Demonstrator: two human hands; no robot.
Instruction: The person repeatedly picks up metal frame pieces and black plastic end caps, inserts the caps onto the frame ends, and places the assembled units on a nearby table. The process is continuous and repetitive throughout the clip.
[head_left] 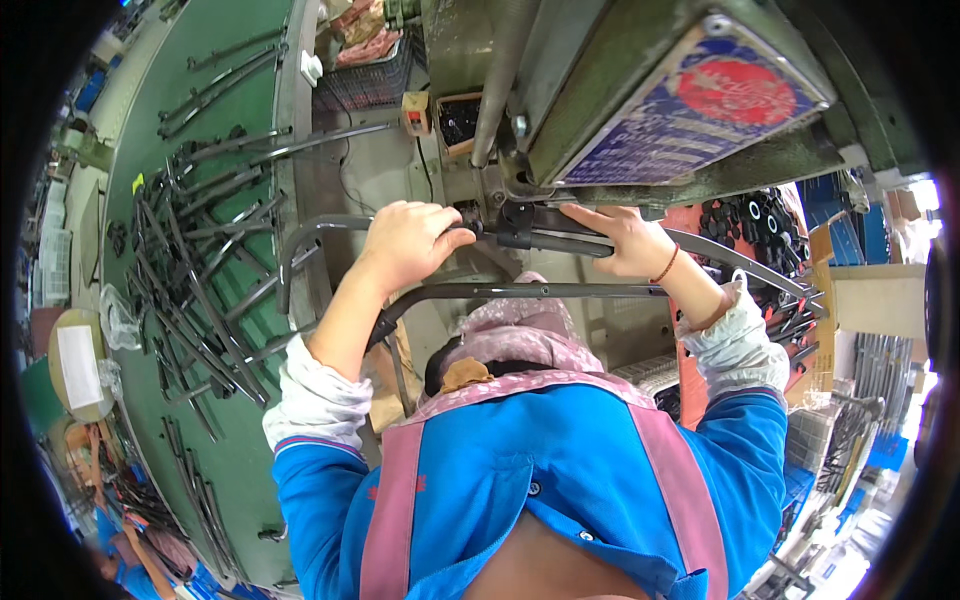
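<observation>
A black bent metal tube frame [330, 222] lies crosswise under the head of a green machine [600, 90], a black collar [515, 224] at its middle. My left hand [405, 245] closes round the frame left of the collar, thumb pointing right. To the right of the collar, my right hand [635, 245] grips the same frame, its fingers stretched along the tube. Nearer my body, a second black tube [530, 291] runs across above my lap. Whether it joins the held frame, I cannot tell. The collar's underside is hidden.
On the left, a green table [215, 75] carries a heap of black tubes [190, 290]. A wire basket [370, 80] and a small box of dark parts [459, 122] stand behind. At right, a red surface [700, 225] holds black rings and parts, beside a cardboard box [825, 290].
</observation>
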